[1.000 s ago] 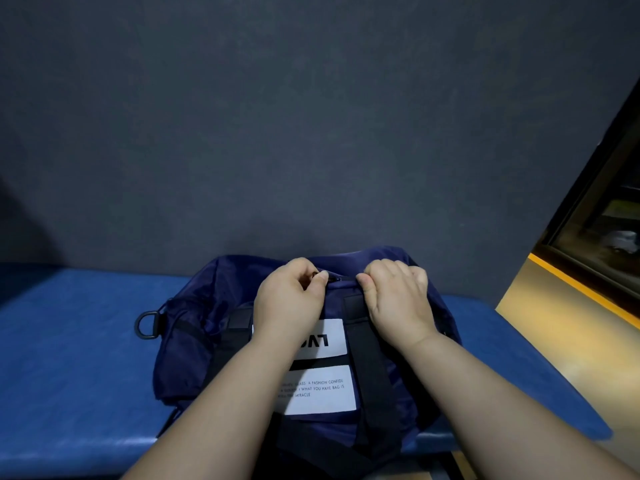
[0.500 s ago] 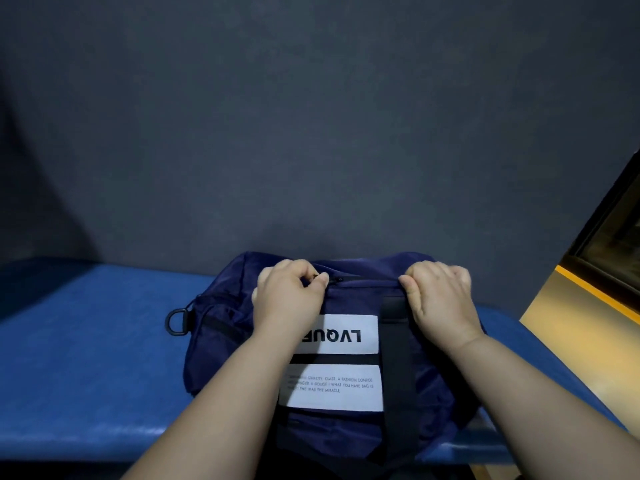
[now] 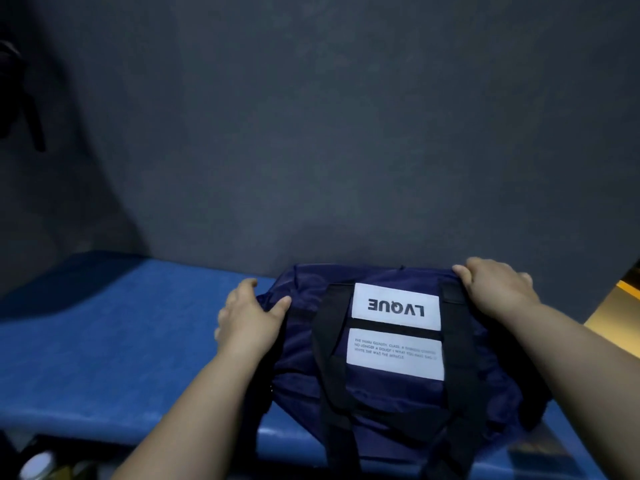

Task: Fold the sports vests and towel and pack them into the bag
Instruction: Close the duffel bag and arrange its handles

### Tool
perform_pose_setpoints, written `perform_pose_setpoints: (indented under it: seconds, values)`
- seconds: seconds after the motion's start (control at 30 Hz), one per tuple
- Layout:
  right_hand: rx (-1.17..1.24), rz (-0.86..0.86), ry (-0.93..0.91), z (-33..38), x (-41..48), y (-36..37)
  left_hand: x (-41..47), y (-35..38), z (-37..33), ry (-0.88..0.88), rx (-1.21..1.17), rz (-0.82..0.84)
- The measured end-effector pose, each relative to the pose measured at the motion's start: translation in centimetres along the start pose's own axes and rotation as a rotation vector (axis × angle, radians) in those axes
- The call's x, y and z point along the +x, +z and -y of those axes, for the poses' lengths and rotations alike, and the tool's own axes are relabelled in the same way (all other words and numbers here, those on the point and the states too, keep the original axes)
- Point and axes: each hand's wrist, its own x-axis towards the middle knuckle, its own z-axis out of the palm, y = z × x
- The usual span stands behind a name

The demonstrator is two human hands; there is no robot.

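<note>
Navy bag [image 3: 391, 393] lies on its side on the blue padded counter [image 3: 121, 341], towards the counter's right end. Its near edge hangs slightly over the front of the counter and its far edge sits close to the dark grey wall [image 3: 311, 133].

The side of the bag facing up carries two white labels. The upper label [image 3: 394, 306] reads LVQUE in black letters, upside down from this viewpoint. The lower label [image 3: 394, 353] has several lines of small print, too blurred to read in full. Two black straps [image 3: 329, 341] run down the bag, one on each side of the labels, and trail off past its near edge.

The left hand [image 3: 247, 317] grips the left end of the bag. Its thumb lies on top of the fabric and its fingers [image 3: 242, 287] curl round the far side of that end. The right hand [image 3: 495, 289] grips the far right corner of the bag, its fingers [image 3: 481, 268] curled over the top edge and its thumb pressed on the fabric next to the right strap. Both forearms reach in from the bottom of the view, one on either side of the bag.

Far left of the bag, high against the wall, hangs a dark object [image 3: 17, 98], too dim to identify. Right of the bag, a strip of yellowish floor [image 3: 616, 313] shows beyond the counter.
</note>
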Motion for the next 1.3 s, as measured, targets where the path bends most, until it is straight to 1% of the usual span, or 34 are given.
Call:
perform_pose_setpoints:
  seconds: [0.03,0.07,0.13,0.2,0.3,0.33,0.43,0.47,0.5,0.57,0.63,0.73,0.8,0.83,0.93,1.0,1.07,1.13,1.3]
  values:
    - [-0.003,0.017,0.015,0.6,0.2,0.1,0.3,-0.1,0.5,-0.052,-0.156,0.061]
    - [-0.006,0.042,0.039,1.1,0.5,0.1,0.5,-0.1,0.9,-0.078,-0.265,0.102]
    - [-0.007,0.094,0.09,2.4,0.7,-0.1,0.8,-0.1,1.7,-0.065,-0.298,0.112]
    - [0.015,0.088,0.088,4.3,0.4,-0.8,1.4,-0.1,2.3,-0.031,-0.302,0.074]
    - [0.049,0.035,-0.071,8.4,-0.9,-2.4,1.9,-0.1,2.7,-0.015,-0.344,0.079]
    - [0.086,0.049,-0.137,10.1,-1.4,-2.9,2.0,-0.1,2.7,-0.024,-0.366,0.081]
    - [0.189,0.2,-0.322,15.4,-3.3,-4.1,2.6,-0.1,2.7,-0.056,-0.454,0.075]
    - [0.214,0.256,-0.363,17.1,-4.0,-4.3,2.8,-0.3,2.7,-0.063,-0.497,0.099]
    - [0.232,0.309,-0.394,18.6,-4.6,-4.3,2.8,-0.6,2.7,-0.092,-0.568,0.142]
    - [0.259,0.412,-0.427,21.0,-5.7,-3.9,2.8,-1.2,2.4,-0.215,-0.813,0.238]
    - [0.349,0.522,-0.387,22.5,-6.2,-2.8,2.6,-1.7,2.2,-0.295,-0.973,0.306]
    - [0.598,0.648,-0.182,23.6,-6.2,-0.6,2.4,-2.0,2.2,-0.294,-1.103,0.355]
    - [0.782,0.719,-0.026,23.8,-6.3,0.1,2.1,-2.2,2.1,-0.295,-1.111,0.339]
    - [0.85,0.742,0.02,23.8,-6.3,0.4,1.8,-2.2,2.0,-0.295,-1.103,0.345]
    - [0.962,0.796,0.083,23.5,-6.2,0.9,1.3,-1.9,1.5,-0.252,-1.05,0.412]
    - [1.001,0.785,0.095,23.4,-6.1,1.4,1.0,-1.5,1.3,-0.223,-1.01,0.456]
    - [1.004,0.735,0.078,23.2,-5.9,2.0,0.9,-1.3,1.1,-0.214,-0.989,0.491]
    - [1.029,0.7,0.08,23.0,-5.8,2.7,1.0,-1.0,1.1,-0.21,-0.946,0.495]
    - [1.064,0.623,0.033,22.0,-5.6,4.5,1.6,-0.3,1.7,-0.165,-0.788,0.361]
